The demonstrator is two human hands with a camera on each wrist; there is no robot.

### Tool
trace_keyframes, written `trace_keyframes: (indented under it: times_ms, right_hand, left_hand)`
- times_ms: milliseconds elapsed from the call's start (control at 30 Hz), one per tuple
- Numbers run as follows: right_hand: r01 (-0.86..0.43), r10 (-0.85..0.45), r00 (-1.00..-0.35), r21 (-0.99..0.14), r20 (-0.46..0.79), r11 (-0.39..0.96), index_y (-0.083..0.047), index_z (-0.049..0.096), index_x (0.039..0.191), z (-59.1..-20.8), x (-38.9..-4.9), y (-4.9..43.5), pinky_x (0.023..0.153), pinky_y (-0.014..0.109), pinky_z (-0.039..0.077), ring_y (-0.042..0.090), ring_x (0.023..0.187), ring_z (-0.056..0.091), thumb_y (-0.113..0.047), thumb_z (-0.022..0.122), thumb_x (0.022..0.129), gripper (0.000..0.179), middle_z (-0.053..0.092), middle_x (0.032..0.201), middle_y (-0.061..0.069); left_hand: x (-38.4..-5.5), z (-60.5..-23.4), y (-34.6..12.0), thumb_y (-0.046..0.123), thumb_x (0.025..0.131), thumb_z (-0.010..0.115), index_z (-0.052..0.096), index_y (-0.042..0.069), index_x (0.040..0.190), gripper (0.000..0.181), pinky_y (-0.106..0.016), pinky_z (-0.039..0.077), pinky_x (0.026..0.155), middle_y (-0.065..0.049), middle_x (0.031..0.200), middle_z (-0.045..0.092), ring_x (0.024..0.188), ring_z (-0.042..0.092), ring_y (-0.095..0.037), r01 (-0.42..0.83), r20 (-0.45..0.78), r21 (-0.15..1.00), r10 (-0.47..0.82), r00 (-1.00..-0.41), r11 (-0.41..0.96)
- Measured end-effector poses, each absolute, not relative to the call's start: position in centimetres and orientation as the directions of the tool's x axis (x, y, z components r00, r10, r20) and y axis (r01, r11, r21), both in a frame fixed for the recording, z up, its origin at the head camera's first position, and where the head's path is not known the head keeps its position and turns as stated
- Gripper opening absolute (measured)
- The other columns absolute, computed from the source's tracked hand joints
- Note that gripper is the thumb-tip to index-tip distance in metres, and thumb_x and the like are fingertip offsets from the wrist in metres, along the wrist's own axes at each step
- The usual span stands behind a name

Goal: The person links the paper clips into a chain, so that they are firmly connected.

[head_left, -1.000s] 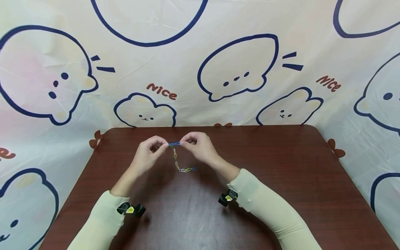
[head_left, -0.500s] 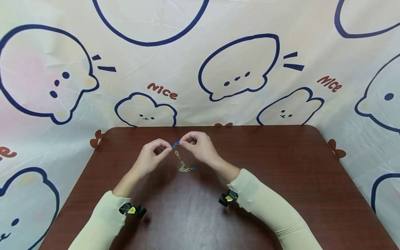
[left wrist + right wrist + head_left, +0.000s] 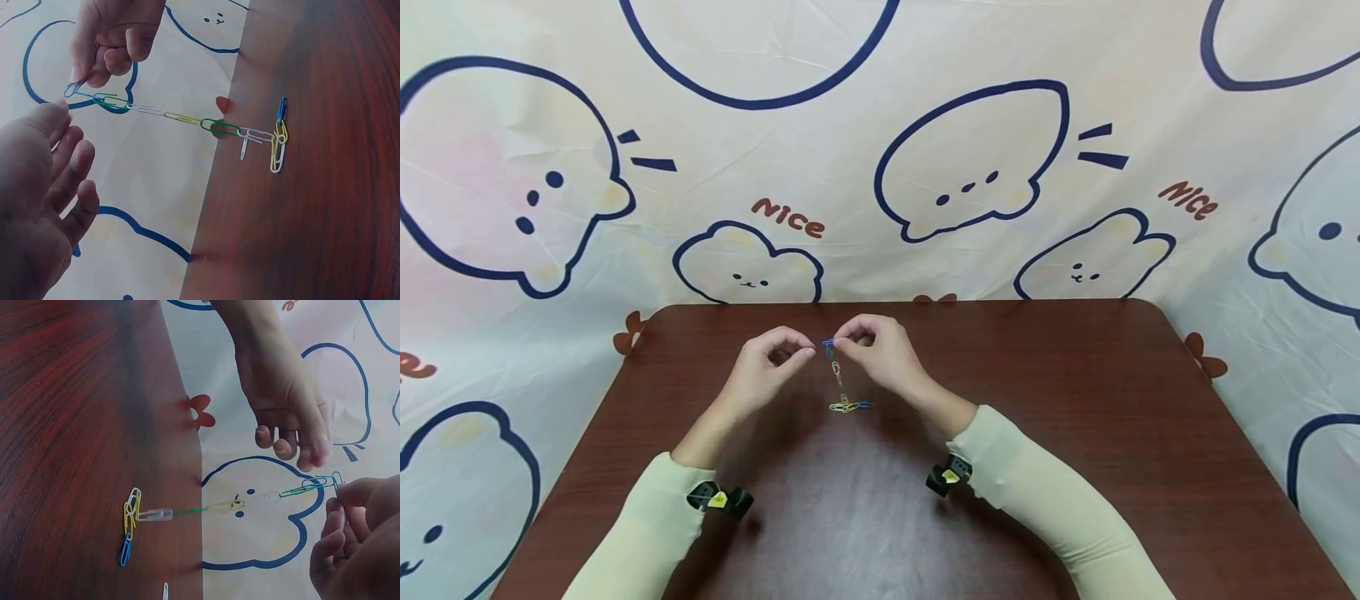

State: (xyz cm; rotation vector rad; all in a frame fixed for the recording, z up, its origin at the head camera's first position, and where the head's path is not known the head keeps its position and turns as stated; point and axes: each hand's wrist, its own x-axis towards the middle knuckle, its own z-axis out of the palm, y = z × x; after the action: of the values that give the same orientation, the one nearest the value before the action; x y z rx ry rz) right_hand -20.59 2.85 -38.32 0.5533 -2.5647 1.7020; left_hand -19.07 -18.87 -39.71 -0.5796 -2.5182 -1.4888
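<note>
A chain of linked paper clips (image 3: 181, 117) in blue, green, white and yellow hangs down to the table, where its lower links lie bunched with a blue paper clip (image 3: 865, 405) at the end. My right hand (image 3: 880, 350) pinches the top blue paper clip (image 3: 337, 481) between thumb and index finger. Just left of it, my left hand (image 3: 763, 367) is held in the air with its fingers loosely bent. Its fingertips are close to the top clips but apart from them, and nothing shows between them.
The dark brown wooden table (image 3: 1037, 383) lies under both hands. A cloth with cartoon bears (image 3: 970, 183) hangs behind and along its sides. A white paper clip (image 3: 165, 591) shows at the bottom of the right wrist view.
My left hand has let go of the blue clips. The chain now hangs from my right hand, swung rightward, with more links on the table. The right hand has barely moved.
</note>
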Motion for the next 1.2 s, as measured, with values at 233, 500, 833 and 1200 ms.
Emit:
trace_keyframes:
  times_ms: [233,500,833,1200]
  right_hand:
    - [-0.291,-0.288,-0.935,-0.909,0.205,0.298,-0.009,0.075,0.094,-38.6,-20.3,2.5,0.061,0.024,0.047,0.017,0.07,0.057,-0.016,0.076,0.093,0.007,0.068,0.08,0.0]
    - [-0.295,-0.295,-0.932,-0.915,0.212,0.275,-0.009,0.075,0.095,-38.8,-20.1,1.9,0.063,0.024,0.049,0.016,0.071,0.059,-0.017,0.076,0.093,0.009,0.07,0.084,0.001]
    - [-0.281,-0.296,-0.932,-0.932,0.208,0.231,-0.008,0.076,0.101,-39.3,-20.6,2.2,0.066,0.025,0.052,0.017,0.074,0.061,-0.019,0.076,0.093,0.013,0.072,0.087,0.0]
    - [-0.237,-0.23,-0.957,-0.93,0.175,0.281,-0.005,0.077,0.105,-41.6,-22.4,4.4,0.064,0.026,0.05,0.016,0.073,0.061,-0.018,0.076,0.093,0.018,0.073,0.087,0.002]
  left_hand:
    - [-19.5,-40.2,-19.0,0.012,0.095,0.073,0.073,0.006,0.105,0.011,-0.032,0.053,0.069,-0.007,0.097,0.07,0.077,0.058,-0.022,0.418,0.342,0.823,0.251,-0.905,0.385]
    - [-19.5,-40.2,-19.0,0.007,0.096,0.071,0.073,0.005,0.104,0.009,-0.027,0.051,0.067,-0.008,0.095,0.07,0.075,0.058,-0.018,0.44,0.371,0.812,0.243,-0.896,0.384]
    - [-18.0,-37.5,-18.2,-0.001,0.097,0.067,0.068,-0.006,0.101,0.007,-0.023,0.048,0.063,-0.022,0.087,0.066,0.071,0.057,-0.017,0.419,0.348,0.808,0.238,-0.907,0.415]
    - [-17.5,-36.9,-18.8,0.0,0.098,0.065,0.067,-0.006,0.1,0.007,-0.023,0.049,0.062,-0.02,0.085,0.066,0.071,0.059,-0.024,0.398,0.335,0.814,0.218,-0.917,0.423]
